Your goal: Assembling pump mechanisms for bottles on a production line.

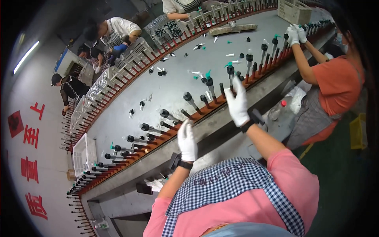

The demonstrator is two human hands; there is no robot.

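Observation:
My left hand (186, 140), in a white glove, is by the row of pegs at the table's near edge. Its fingers point up and look stretched out beside a short dark peg (186, 114); I see nothing in them. Further right, my right hand (237, 104), gloved too, has its thumb apart from its raised fingers. Those fingertips come close to a black-collared pump head with a green nozzle (230, 70) standing on a peg; contact is unclear. To its left stand another green-nozzled pump head (209, 81) and a black-and-clear one (188, 98).
Loose pump parts (162, 72) lie scattered over the grey tabletop (130, 94). A white crate (85, 154) stands at the left, a pale basket (294, 11) at the far right. A co-worker in orange (335, 79) works close on my right; several people work across the table.

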